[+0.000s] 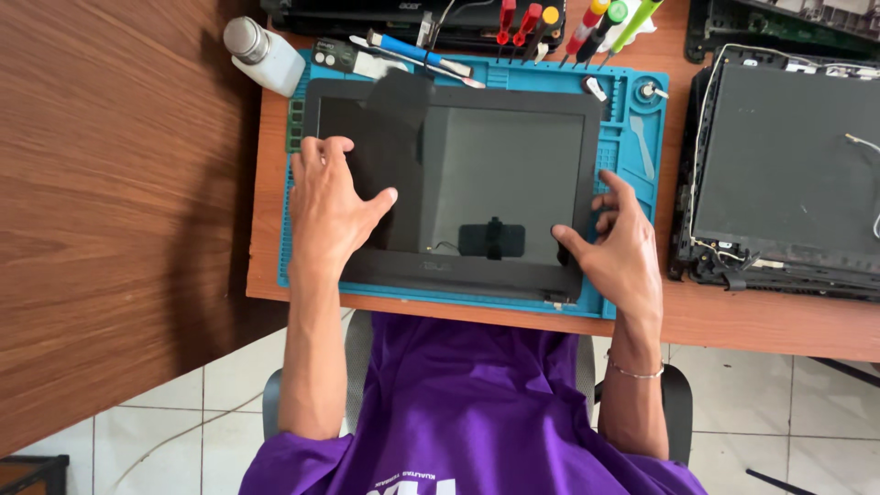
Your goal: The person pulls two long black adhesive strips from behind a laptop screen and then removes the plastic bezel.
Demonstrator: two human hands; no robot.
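A black laptop screen panel (500, 170) in its dark frame lies flat on a blue work mat (632, 156). My left hand (330, 206) rests palm down on the panel's left side, fingers spread and thumb out to the right. My right hand (619, 252) grips the panel's lower right edge, thumb on the glass and fingers curled at the frame. A small black patch with a thin wire (491, 240) sits low on the glass between my hands.
A white squeeze bottle (264, 55) stands at the mat's top left. Screwdrivers with red, yellow and green handles (568, 27) and a blue tool (417, 52) lie along the back. An opened laptop chassis (788, 174) sits to the right.
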